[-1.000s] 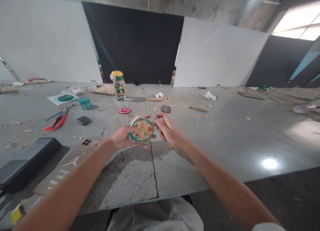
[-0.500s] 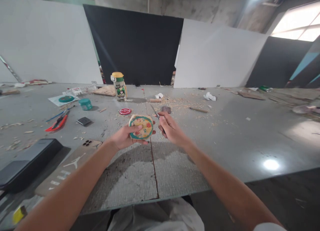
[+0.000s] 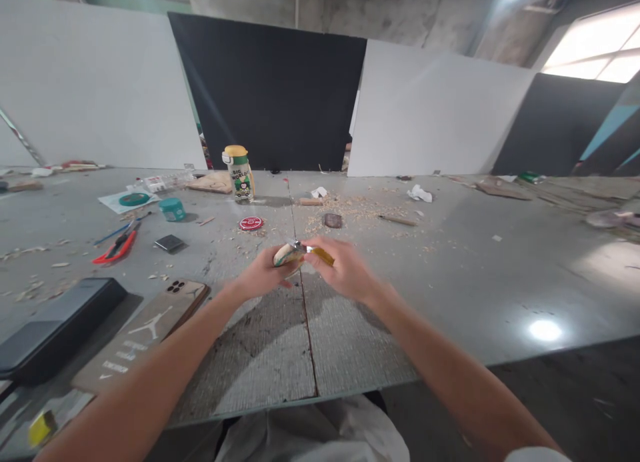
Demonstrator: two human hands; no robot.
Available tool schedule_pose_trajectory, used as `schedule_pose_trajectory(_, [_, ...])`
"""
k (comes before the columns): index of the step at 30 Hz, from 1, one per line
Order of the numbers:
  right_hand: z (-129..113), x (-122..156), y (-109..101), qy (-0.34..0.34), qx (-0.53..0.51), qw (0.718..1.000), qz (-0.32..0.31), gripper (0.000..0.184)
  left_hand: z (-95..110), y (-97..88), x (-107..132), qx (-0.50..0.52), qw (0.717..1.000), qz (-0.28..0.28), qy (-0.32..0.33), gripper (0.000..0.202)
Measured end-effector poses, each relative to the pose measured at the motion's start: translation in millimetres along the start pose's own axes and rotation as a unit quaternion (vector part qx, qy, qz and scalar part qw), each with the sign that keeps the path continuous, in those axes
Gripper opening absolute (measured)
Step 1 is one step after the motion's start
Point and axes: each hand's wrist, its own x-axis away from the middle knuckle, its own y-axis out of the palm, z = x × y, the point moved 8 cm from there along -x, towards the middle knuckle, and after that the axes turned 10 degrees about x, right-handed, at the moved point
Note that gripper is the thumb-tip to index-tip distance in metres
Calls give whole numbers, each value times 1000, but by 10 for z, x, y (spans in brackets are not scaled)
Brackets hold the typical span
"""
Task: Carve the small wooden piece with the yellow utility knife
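My left hand [image 3: 261, 275] grips a round painted wooden piece [image 3: 283, 254], now tilted so only its pale edge shows. My right hand [image 3: 344, 270] is closed on a small knife with a yellow handle [image 3: 320, 253]; its metal blade rests against the top edge of the wooden piece. Both hands meet just above the grey table [image 3: 450, 275], near the seam that runs down its middle.
A phone in a brown case [image 3: 145, 329] and a black case [image 3: 55, 325] lie at the near left. Red pliers [image 3: 114, 247], a teal jar [image 3: 171, 209], a red round lid [image 3: 251, 223], a yellow-capped bottle [image 3: 239, 173] and wood shavings [image 3: 350, 209] lie farther back.
The painted face of the wooden piece has turned away until only the edge shows. My right hand has brought the knife over onto that edge.
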Motion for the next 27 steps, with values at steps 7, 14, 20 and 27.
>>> schedule_pose_trajectory(7, [-68,28,58,-9,48,998,-29,29,6,-63,-36,-90,995,47,19,32])
schedule_pose_trajectory(14, [-119,52,112,-26,70,996,-43,28,125,-48,-22,-173,982,32,69,27])
schedule_pose_trajectory(20, [-115,53,122,-25,67,997,-38,28,263,-33,41,-234,967,57,83,32])
schedule_pose_trajectory(27, [-104,50,99,-10,119,992,-34,30,290,-64,37,-242,965,48,92,33])
